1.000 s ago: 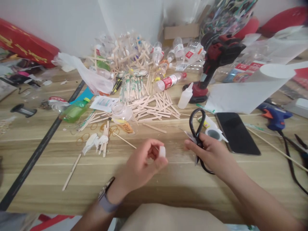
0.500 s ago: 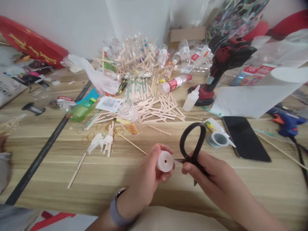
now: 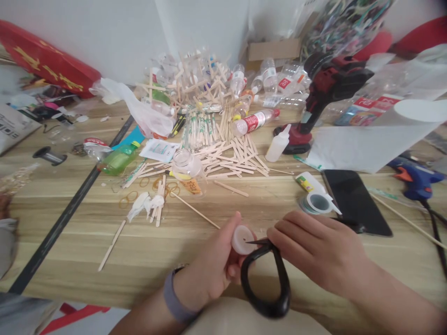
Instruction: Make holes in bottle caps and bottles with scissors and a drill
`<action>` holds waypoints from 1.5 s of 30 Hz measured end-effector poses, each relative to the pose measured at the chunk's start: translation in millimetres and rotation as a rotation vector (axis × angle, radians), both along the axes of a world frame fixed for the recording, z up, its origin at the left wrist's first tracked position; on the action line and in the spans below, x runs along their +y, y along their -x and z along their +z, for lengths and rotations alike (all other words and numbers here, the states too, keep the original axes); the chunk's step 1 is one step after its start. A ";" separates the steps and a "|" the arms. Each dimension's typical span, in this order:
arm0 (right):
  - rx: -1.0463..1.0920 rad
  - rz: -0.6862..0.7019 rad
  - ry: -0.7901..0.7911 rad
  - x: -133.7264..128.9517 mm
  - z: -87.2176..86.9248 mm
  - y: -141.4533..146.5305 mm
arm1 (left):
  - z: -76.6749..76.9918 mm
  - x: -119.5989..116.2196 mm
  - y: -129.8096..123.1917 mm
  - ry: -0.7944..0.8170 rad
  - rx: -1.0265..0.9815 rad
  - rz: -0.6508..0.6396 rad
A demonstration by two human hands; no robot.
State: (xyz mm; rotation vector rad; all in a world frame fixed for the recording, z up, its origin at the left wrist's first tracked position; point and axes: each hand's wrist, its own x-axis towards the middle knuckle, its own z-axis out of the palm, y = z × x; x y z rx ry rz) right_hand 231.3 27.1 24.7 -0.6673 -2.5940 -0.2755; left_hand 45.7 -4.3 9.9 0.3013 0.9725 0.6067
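Between its thumb and fingers, my left hand point(image 3: 218, 260) grips a round whitish plastic cap point(image 3: 241, 240), its flat face turned up with a small dark hole near the middle. Black-handled scissors point(image 3: 267, 311) are in my right hand point(image 3: 307, 242), whose fingers close round them near the pivot. One handle loop hangs below the hand, and a pointed blade lies across the cap's face with its tip beside the hole. A thin wooden stick point(image 3: 195, 211) ends near my left thumb.
Behind the hands are wooden sticks point(image 3: 226, 160), a clear jar point(image 3: 186, 165) and a glue bottle point(image 3: 278, 145). To the right are a roll of wire point(image 3: 316, 203), a phone point(image 3: 356, 200), a drill point(image 3: 317, 93) and a glue gun point(image 3: 417, 179).
My right hand has turned over, swinging the scissors' loop from above to below. The blade tip has moved left onto the cap, which has shifted slightly right and down with my left hand.
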 end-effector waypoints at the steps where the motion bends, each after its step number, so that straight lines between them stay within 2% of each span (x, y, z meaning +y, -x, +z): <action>1: -0.042 0.036 -0.064 1.6 2.3 -1.8 | 1.2 -0.7 -0.3 0.021 0.009 -0.001; 5: -0.133 0.149 -0.227 8.5 12.8 -5.7 | 7.5 -2.0 -1.3 0.091 0.065 -0.056; 10: -0.106 0.243 -0.342 16.5 19.6 -7.3 | 7.2 -2.6 -0.8 0.096 0.093 -0.080; 15: -0.136 0.301 -0.380 21.3 21.5 -6.6 | 3.9 -5.4 -2.1 0.075 0.092 -0.115; 20: -0.161 0.374 -0.395 23.2 25.3 -5.6 | 7.0 -7.2 0.2 0.061 0.083 -0.149; 26: -0.195 0.363 -0.380 24.1 21.2 -7.2 | 3.9 -10.3 -0.5 0.071 0.119 -0.162; 28: -0.194 0.342 -0.380 24.0 19.3 -6.9 | 0.0 -12.1 -2.4 0.021 0.182 -0.129; 32: -0.179 0.312 -0.378 23.7 17.8 -5.9 | -6.6 -14.8 -2.9 -0.219 0.302 -0.097; 38: -0.191 0.327 -0.401 22.6 17.5 -5.7 | 3.4 -12.1 -0.1 -0.376 0.457 -0.259; 42: -0.189 0.318 -0.421 21.8 15.9 -3.5 | 12.1 -8.8 0.0 -0.370 0.573 -0.341; 45: -0.173 0.285 -0.392 19.0 15.6 0.0 | 12.7 -6.4 2.4 -0.524 0.749 -0.364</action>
